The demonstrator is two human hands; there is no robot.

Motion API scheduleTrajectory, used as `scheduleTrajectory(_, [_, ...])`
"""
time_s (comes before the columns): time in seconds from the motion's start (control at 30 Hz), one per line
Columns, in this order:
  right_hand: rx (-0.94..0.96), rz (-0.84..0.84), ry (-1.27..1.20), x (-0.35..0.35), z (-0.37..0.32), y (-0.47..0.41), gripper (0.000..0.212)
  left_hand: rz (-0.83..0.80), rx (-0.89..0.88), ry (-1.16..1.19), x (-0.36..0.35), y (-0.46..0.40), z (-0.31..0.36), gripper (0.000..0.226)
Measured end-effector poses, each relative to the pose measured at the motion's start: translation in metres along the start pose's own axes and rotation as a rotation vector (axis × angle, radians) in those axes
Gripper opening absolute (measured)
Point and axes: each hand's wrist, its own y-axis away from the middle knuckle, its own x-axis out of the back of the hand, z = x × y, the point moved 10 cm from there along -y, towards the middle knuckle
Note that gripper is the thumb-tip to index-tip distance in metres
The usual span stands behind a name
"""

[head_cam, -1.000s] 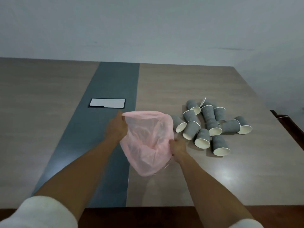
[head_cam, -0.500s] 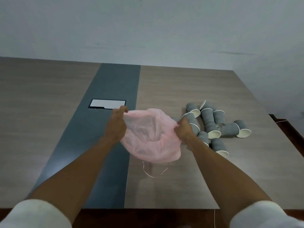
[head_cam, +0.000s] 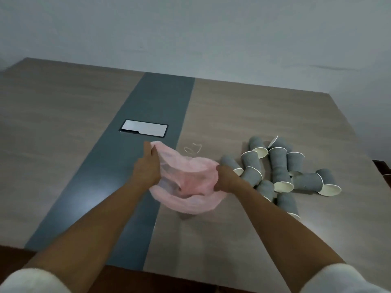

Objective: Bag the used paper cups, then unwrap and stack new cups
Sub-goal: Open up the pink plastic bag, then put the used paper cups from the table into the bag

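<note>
Pink plastic bag [head_cam: 190,182] now lowered onto table [head_cam: 232,240], mouth pulled wider between gripping left hand [head_cam: 146,172] and right hand [head_cam: 226,178], ready for grey paper cups [head_cam: 279,172].

Right of the pink bag [head_cam: 190,187], a cluster of grey paper cups [head_cam: 279,172] lies toppled and touching — no gap for a hand between them. Bare table [head_cam: 53,134] extends left. Beyond the bag, a loose string [head_cam: 193,148] and a recessed panel [head_cam: 143,130] lie flat — both low obstructions.
</note>
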Motion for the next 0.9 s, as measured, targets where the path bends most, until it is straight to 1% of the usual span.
scheduleTrajectory(0.03, [0.012,0.063,-0.122,0.015,-0.005,-0.001,0.052,0.026,-0.042,-0.082,0.005,-0.003,0.003,0.096])
scheduleTrajectory(0.07, [0.041,0.14,-0.229,0.034,-0.01,-0.001,0.048,0.053,-0.052,-0.115,0.013,-0.006,0.006,0.103])
scheduleTrajectory(0.1, [0.05,0.205,-0.3,0.055,-0.013,0.0,0.044,0.079,-0.06,-0.122,0.022,-0.009,0.011,0.105])
scheduleTrajectory(0.17, [0.116,0.287,-0.38,0.082,-0.018,-0.001,0.05,0.113,-0.041,-0.092,0.037,-0.01,0.017,0.102])
scheduleTrajectory(0.2, [0.172,0.296,-0.373,0.089,-0.021,-0.002,0.056,0.138,-0.023,-0.065,0.041,-0.01,0.016,0.099])
scheduleTrajectory(0.27, [0.257,0.249,-0.277,0.084,-0.028,-0.004,0.069,0.169,-0.006,-0.056,0.043,-0.009,0.02,0.096])
scheduleTrajectory(0.33, [0.293,0.182,-0.214,0.069,-0.024,-0.011,0.078,0.169,0.006,-0.048,0.04,-0.006,0.025,0.095])
scheduleTrajectory(0.37, [0.307,0.182,-0.226,0.066,-0.02,-0.014,0.08,0.164,0.008,-0.041,0.037,-0.005,0.027,0.092])
scheduleTrajectory(0.4, [0.291,0.213,-0.281,0.068,-0.013,-0.016,0.078,0.156,0.009,-0.036,0.033,-0.003,0.03,0.089])
scheduleTrajectory(0.43, [0.228,0.251,-0.358,0.074,-0.001,-0.019,0.076,0.146,0.007,-0.034,0.027,-0.001,0.032,0.086])
scheduleTrajectory(0.47, [0.147,0.283,-0.374,0.079,0.014,-0.023,0.072,0.133,-0.003,-0.036,0.02,0.0,0.036,0.084])
scheduleTrajectory(0.5, [0.08,0.281,-0.315,0.081,0.029,-0.027,0.067,0.12,-0.02,-0.035,0.013,0.001,0.039,0.084])
scheduleTrajectory(0.53, [0.037,0.233,-0.168,0.078,0.042,-0.03,0.062,0.107,-0.039,-0.037,0.005,0.002,0.043,0.084])
scheduleTrajectory(0.57, [0.031,0.165,0.014,0.071,0.051,-0.031,0.062,0.092,-0.058,-0.042,-0.003,0.003,0.046,0.083])
scheduleTrajectory(0.6, [0.044,0.094,0.188,0.062,0.059,-0.031,0.067,0.075,-0.071,-0.044,-0.01,0.003,0.049,0.082])
scheduleTrajectory(0.63, [0.061,0.034,0.297,0.051,0.066,-0.03,0.073,0.057,-0.077,-0.045,-0.016,0.003,0.051,0.083])
scheduleTrajectory(0.67, [0.077,0.011,0.346,0.043,0.07,-0.027,0.074,0.042,-0.082,-0.04,-0.02,0.003,0.051,0.087])
scheduleTrajectory(0.73, [0.112,0.05,0.342,0.033,0.074,-0.031,0.063,0.029,-0.106,-0.019,-0.024,0.004,0.05,0.098])
scheduleTrajectory(0.8, [0.099,0.14,0.272,0.037,0.076,-0.038,0.052,0.024,-0.121,-0.006,-0.023,0.005,0.048,0.107])
scheduleTrajectory(0.83, [0.057,0.206,0.184,0.046,0.08,-0.039,0.047,0.023,-0.117,-0.009,-0.023,0.006,0.046,0.109])
scheduleTrajectory(0.9, [-0.07,0.385,-0.106,0.074,0.094,-0.039,0.036,0.036,-0.106,0.004,-0.02,0.007,0.042,0.11])
